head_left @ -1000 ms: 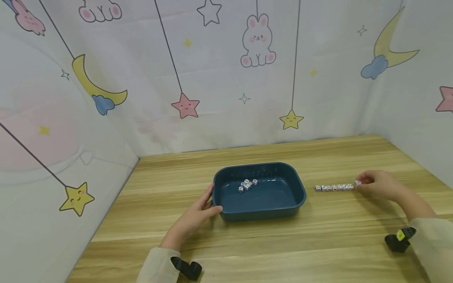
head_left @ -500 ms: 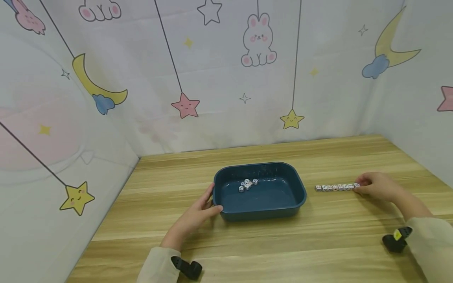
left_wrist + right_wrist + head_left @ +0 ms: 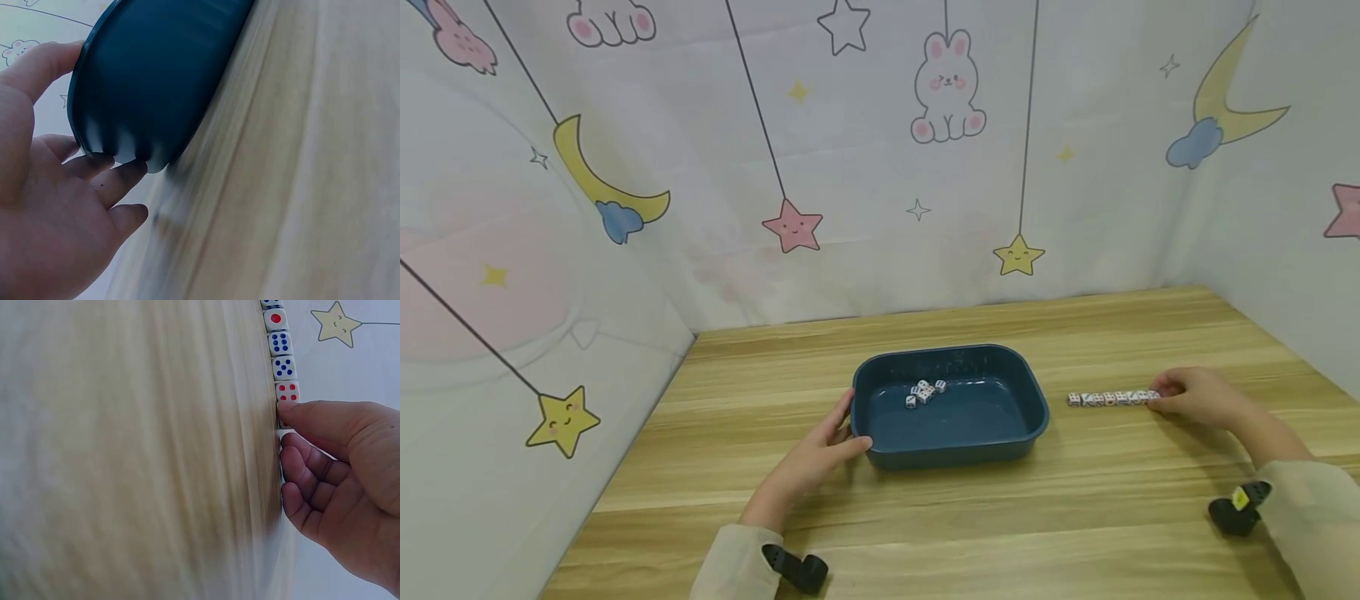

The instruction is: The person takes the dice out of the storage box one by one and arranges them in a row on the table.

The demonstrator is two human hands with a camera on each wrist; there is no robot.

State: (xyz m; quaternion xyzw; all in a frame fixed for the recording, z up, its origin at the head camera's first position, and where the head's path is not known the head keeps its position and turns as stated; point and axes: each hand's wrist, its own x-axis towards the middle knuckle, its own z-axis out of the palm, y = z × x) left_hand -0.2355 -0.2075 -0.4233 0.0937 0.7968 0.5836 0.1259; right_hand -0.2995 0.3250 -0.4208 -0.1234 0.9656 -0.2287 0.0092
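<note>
A dark blue rectangular tray (image 3: 955,457) stands on the table, with several loose white dice (image 3: 924,392) toward the left of its floor. My left hand (image 3: 808,458) holds the tray's left end, thumb at the rim and fingertips against the outer wall in the left wrist view. To the right of the tray, white dice form a straight row (image 3: 1108,399). At its right end, my right hand (image 3: 1198,398) pinches the last die (image 3: 285,424), mostly covered by the thumb. Red and blue pips show on the neighbouring dice (image 3: 283,367) in the right wrist view.
The wood-grain table (image 3: 1000,525) runs back to a white cloth backdrop (image 3: 865,275) printed with stars, moons and rabbits. Cloth also hangs at the left and right sides. Black devices (image 3: 796,569) are worn at both cuffs.
My right hand has brought a tilted die down and left against the end of the row, where it lines up with the others. The left hand and tray have stayed put.
</note>
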